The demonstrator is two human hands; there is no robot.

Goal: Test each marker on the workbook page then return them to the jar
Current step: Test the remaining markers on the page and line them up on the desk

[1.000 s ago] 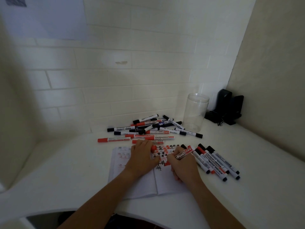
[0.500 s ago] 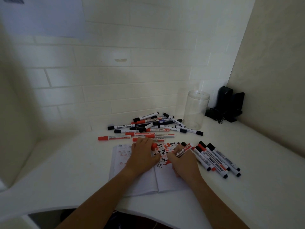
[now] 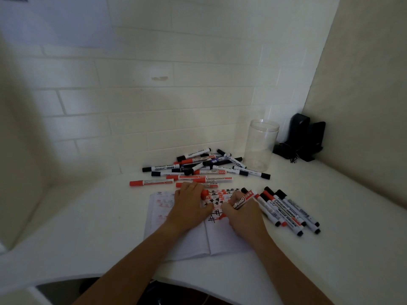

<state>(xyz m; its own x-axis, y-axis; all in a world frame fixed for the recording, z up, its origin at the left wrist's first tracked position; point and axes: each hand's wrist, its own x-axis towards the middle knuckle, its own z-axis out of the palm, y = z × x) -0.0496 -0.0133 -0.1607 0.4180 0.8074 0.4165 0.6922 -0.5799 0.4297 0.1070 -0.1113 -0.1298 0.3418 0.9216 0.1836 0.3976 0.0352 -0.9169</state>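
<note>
Gripping red marker, right hand still marking workbook; left hand keeps holding red cap.

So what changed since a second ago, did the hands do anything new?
Hardly anything. The right hand still grips the red marker, tip on the workbook page, making only tiny writing strokes. The left hand still holds the red cap and rests on the page. The marker pile, the row of tested markers and the jar, with no markers inside, stayed put.
</note>
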